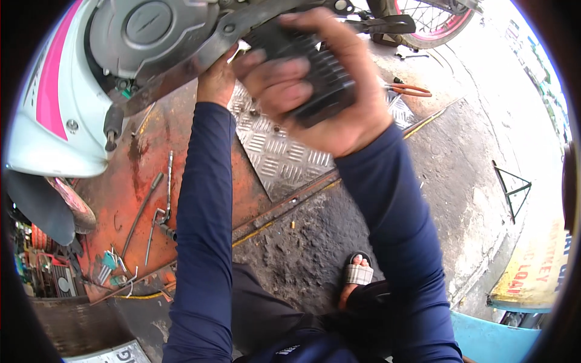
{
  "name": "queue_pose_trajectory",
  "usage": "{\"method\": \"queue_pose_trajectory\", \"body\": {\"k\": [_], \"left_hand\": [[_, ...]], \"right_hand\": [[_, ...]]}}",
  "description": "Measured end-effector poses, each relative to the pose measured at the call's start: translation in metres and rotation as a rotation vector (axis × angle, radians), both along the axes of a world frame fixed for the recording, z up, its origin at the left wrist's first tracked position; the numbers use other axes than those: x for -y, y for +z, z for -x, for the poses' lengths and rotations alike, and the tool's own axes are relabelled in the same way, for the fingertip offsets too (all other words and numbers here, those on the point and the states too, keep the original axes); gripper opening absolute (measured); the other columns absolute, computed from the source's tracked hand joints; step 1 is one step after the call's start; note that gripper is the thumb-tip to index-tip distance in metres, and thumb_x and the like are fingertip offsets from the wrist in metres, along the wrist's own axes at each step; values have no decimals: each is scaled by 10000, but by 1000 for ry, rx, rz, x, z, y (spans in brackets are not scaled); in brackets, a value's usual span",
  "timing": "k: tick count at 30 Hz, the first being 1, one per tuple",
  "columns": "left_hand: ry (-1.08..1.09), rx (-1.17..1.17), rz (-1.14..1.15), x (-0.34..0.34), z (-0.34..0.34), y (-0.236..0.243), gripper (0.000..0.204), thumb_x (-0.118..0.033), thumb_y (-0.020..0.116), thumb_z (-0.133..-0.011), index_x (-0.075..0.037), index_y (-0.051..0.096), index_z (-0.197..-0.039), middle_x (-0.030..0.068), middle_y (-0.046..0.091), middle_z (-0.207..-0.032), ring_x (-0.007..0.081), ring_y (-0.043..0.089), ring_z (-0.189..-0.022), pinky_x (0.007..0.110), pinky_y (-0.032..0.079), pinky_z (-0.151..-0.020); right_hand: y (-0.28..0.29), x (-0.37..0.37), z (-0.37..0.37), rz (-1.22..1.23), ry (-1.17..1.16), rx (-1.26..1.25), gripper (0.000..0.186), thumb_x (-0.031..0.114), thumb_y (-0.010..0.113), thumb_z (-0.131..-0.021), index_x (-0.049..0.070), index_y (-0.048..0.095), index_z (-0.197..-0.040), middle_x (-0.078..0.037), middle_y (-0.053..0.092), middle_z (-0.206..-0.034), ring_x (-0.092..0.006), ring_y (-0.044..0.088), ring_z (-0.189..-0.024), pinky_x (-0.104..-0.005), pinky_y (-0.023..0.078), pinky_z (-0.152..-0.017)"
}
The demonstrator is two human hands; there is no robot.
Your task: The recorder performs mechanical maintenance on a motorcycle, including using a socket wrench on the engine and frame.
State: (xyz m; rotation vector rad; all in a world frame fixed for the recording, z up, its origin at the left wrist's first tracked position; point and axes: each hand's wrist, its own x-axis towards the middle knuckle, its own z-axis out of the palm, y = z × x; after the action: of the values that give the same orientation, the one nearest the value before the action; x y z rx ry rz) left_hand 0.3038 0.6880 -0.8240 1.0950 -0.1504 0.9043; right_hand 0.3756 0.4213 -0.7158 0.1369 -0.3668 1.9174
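My right hand is wrapped round a black ribbed, box-like part, raised beside the scooter's underside and slightly blurred. My left hand reaches up under the metal frame rail beside the round engine cover; its fingers are mostly hidden. The scooter's white and pink body panel fills the upper left.
Below lie a red metal platform, a tread plate, wrenches, a hose, orange-handled pliers and a black triangular frame. A wheel is at top right. My sandaled foot rests on concrete.
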Motion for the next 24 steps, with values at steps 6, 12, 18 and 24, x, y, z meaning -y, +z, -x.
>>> {"method": "queue_pose_trajectory", "body": {"k": [6,12,18,24], "left_hand": [[321,135,-38,27,-19,5,514,-12,731,-727,-145,529,-1181,45,628,-1095,188,567,-1085,393,411,-899],[506,86,-112,29,-21,2,414,-233,745,-773,-146,577,-1141,-20,584,-1114,83,546,-987,338,444,-868],[556,43,-177,55,-32,17,361,-218,733,-783,-78,607,-1091,-19,613,-1020,91,556,-884,240,412,-731],[601,16,-140,70,-28,23,467,-185,737,-788,-69,554,-1202,35,591,-1162,142,542,-1070,277,417,-880]], "right_hand": [[21,21,-31,-4,-124,132,316,188,494,-881,-69,378,-1023,-95,415,-860,-91,492,-594,-211,465,-438],[20,16,-37,-38,-129,246,320,177,485,-884,-104,366,-982,-99,408,-874,-90,520,-612,-184,517,-446],[15,13,-31,-68,-151,270,325,156,482,-885,-126,350,-980,-126,414,-884,-95,548,-633,-201,557,-473],[14,4,-34,-149,-95,274,447,159,474,-888,-124,295,-1184,-132,398,-931,-105,560,-653,-198,582,-478]]}}
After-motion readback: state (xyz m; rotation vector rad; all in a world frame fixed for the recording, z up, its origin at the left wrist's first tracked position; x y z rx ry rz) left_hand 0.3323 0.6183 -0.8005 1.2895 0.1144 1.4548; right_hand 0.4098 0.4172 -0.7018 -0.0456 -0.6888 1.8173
